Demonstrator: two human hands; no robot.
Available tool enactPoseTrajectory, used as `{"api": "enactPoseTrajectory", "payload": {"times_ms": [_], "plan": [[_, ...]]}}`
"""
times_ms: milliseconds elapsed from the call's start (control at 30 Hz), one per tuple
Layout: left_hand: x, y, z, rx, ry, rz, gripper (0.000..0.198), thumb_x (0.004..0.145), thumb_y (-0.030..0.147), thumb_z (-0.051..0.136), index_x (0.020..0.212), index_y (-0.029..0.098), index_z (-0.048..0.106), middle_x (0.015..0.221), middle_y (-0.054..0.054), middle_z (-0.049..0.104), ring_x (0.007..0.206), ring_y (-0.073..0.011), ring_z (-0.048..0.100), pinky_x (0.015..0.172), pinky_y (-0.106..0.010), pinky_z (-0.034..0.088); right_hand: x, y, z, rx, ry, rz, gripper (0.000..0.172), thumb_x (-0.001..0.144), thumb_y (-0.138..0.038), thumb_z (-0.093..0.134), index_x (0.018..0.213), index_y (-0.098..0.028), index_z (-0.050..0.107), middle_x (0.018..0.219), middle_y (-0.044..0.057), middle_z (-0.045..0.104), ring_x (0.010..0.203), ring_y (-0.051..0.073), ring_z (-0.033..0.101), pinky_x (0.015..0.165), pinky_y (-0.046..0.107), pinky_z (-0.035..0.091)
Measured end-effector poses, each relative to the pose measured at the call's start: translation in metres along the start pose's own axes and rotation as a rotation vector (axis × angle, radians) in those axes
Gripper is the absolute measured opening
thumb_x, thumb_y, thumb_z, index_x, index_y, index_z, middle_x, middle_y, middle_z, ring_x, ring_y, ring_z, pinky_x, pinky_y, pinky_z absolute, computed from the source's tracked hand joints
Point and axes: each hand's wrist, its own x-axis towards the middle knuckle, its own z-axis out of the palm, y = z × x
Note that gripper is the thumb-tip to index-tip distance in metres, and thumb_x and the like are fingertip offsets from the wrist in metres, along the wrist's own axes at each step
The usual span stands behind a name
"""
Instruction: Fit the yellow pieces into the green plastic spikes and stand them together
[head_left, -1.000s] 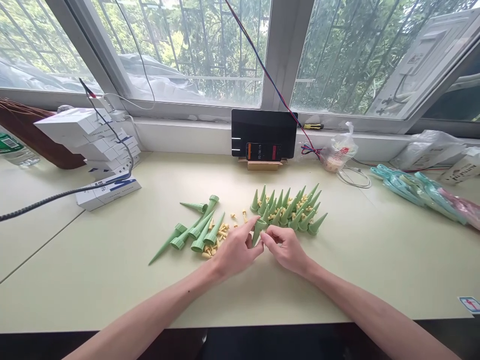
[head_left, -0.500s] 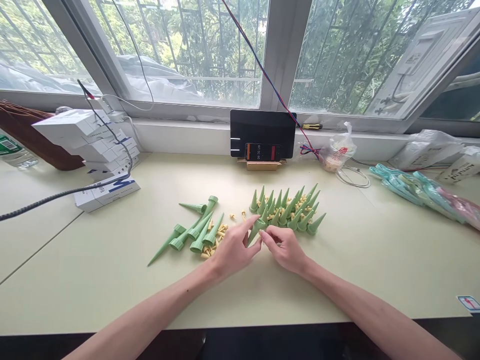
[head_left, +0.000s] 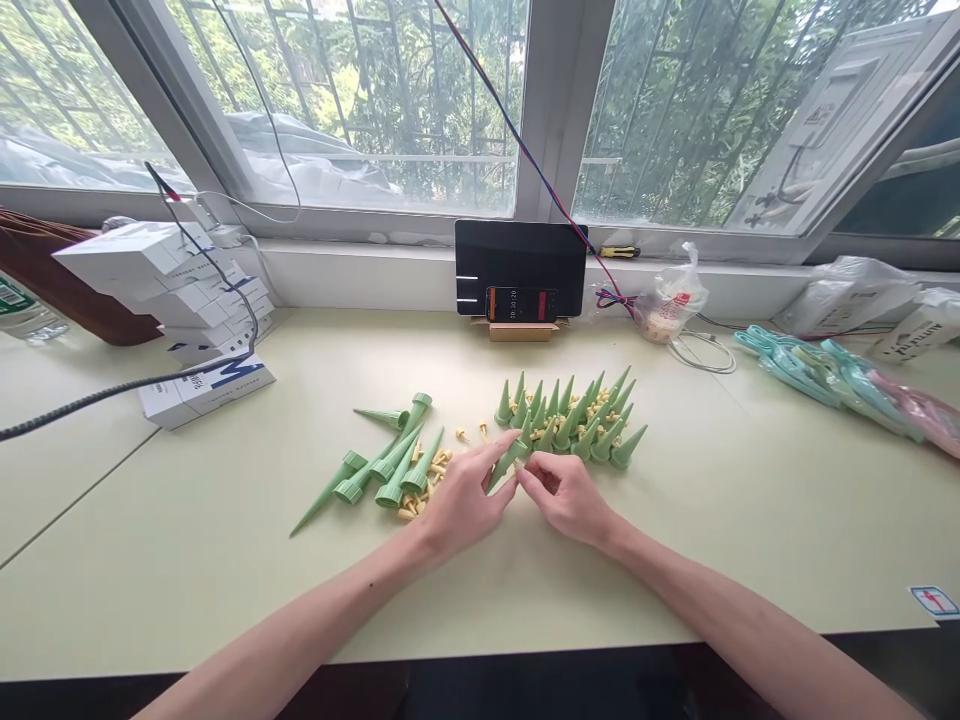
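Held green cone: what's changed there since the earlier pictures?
The green cone in the left hand has tilted, its open end now leaning toward the right hand, its lower part swinging left. No visible grasp or release. The loose cones and standing cones stayed put.

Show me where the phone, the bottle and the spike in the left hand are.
Phone (head_left: 523, 304): head view, middle of its screen.
Bottle (head_left: 28, 312): head view, its side, by the green label.
Spike (head_left: 507, 463): head view, its body, between the fingers of the left hand (head_left: 466, 495).
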Motion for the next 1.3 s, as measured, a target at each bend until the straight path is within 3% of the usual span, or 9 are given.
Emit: {"api": "enactPoseTrajectory", "payload": {"times_ms": [200,567,800,1000,1300], "plan": [[0.000,-0.002,0.003,-0.005,0.036,0.019,0.051,0.088,0.016,0.059,0.138,0.016,0.057,0.063,0.006,0.045,0.054,-0.0095,0.038,0.058,-0.022,0.040,-0.001,-0.002,-0.001,-0.048,0.016,-0.040,0.035,0.094,-0.029,0.053,0.063,-0.020,0.039,0.055,-0.005,0.038,0.050,0.009,0.030,0.048,0.025,0.024],[-0.002,-0.004,0.006,0.055,0.044,0.023,0.047,0.087,0.017,0.059,0.134,0.012,0.060,0.068,0.001,0.059,0.055,-0.0115,0.047,0.065,-0.025,0.049,-0.001,0.000,0.000,-0.092,0.027,-0.065,0.037,0.094,-0.027,0.053,0.062,-0.021,0.036,0.055,-0.005,0.036,0.050,0.009,0.029,0.048,0.025,0.025],[-0.003,-0.006,0.008,0.130,0.093,0.030,0.048,0.083,0.019,0.061,0.131,0.013,0.060,0.070,0.000,0.065,0.053,-0.0118,0.054,0.066,-0.025,0.051,-0.001,-0.003,0.002,-0.067,0.026,-0.034,0.033,0.095,-0.029,0.054,0.065,-0.019,0.044,0.055,-0.005,0.040,0.050,0.009,0.032,0.048,0.025,0.027],[-0.003,-0.006,0.008,0.197,0.150,0.052,0.046,0.084,0.019,0.059,0.130,0.016,0.057,0.069,0.002,0.066,0.050,-0.0110,0.054,0.059,-0.023,0.048,0.000,-0.007,0.002,-0.066,0.037,-0.008,0.020,0.097,-0.032,0.054,0.083,-0.018,0.060,0.066,-0.001,0.052,0.056,0.012,0.044,0.053,0.026,0.036],[-0.006,-0.004,0.011,0.207,0.141,0.054,0.046,0.087,0.022,0.060,0.132,0.017,0.054,0.072,0.002,0.066,0.050,-0.0111,0.055,0.059,-0.023,0.047,-0.001,-0.007,0.001,-0.018,0.054,-0.043,0.023,0.097,-0.030,0.054,0.081,-0.018,0.064,0.071,0.001,0.053,0.061,0.014,0.047,0.056,0.027,0.038]]}}
